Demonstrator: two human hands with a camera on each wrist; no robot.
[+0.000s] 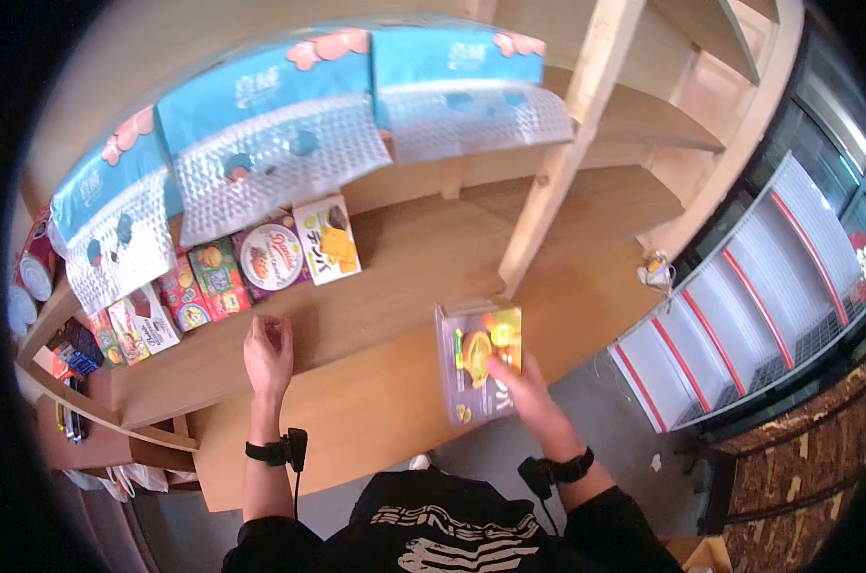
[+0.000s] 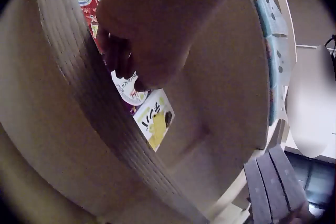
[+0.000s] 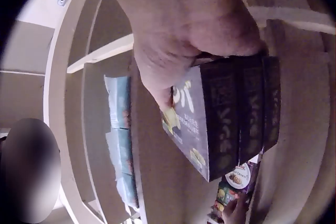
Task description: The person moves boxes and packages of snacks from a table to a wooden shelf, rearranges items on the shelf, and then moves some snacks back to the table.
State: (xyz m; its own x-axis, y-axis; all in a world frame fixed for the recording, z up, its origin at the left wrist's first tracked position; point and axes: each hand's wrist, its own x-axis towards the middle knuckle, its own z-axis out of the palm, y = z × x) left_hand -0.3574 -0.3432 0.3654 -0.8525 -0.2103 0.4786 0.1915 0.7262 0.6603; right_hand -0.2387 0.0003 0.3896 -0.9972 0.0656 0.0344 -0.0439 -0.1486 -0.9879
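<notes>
My right hand (image 1: 528,392) grips a stack of three dark snack boxes (image 3: 226,119), thumb across the front face and the other fingers round the far side. In the head view the front snack box (image 1: 476,368) shows a yellow picture, and the stack is held in front of the lower shelf. My left hand (image 1: 268,353), its fingers loosely curled and holding nothing, hovers at the shelf's front edge. Behind it stands a row of snack boxes, among them a purple box with a round white label (image 1: 272,258) and a white box with yellow crackers (image 1: 328,241) at the right end.
Blue packs (image 1: 266,95) with bubble-wrap flaps hang over the row from the upper shelf. A wooden post (image 1: 571,143) divides the shelving. Cans (image 1: 36,263) stand at far left. To the right is a white rack (image 1: 729,306) with red strips.
</notes>
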